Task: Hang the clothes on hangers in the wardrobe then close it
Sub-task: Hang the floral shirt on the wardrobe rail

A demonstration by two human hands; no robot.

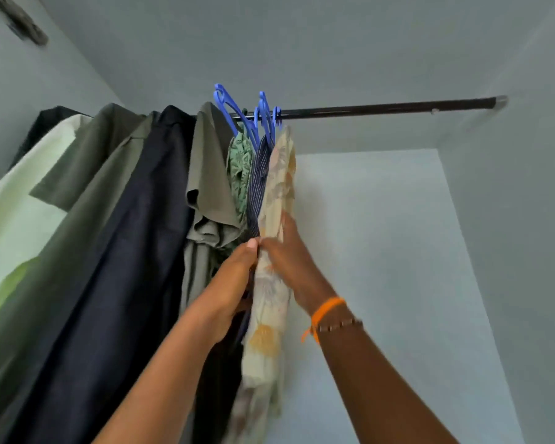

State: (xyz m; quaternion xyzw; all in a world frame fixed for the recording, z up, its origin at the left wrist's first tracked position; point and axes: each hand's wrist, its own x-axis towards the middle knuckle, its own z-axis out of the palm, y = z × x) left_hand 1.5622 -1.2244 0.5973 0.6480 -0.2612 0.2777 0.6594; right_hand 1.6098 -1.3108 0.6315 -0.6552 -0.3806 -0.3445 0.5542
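A cream floral shirt [277,187] hangs on a blue hanger [277,115] from the dark wardrobe rail [382,108], rightmost in the row. My left hand [234,283] grips its left edge, thumb up against the cloth. My right hand [289,261] presses on the shirt from the right, fingers wrapped over its front. Just left of it hang a navy striped shirt [258,174] and a green patterned shirt [239,165] on blue hangers [234,113].
Further left on the rail hang an olive shirt [209,174], a dark navy garment [135,251], another olive garment [87,193] and a pale green one [16,219]. The rail's right half is bare. Pale blue wardrobe walls [398,251] close in behind and right.
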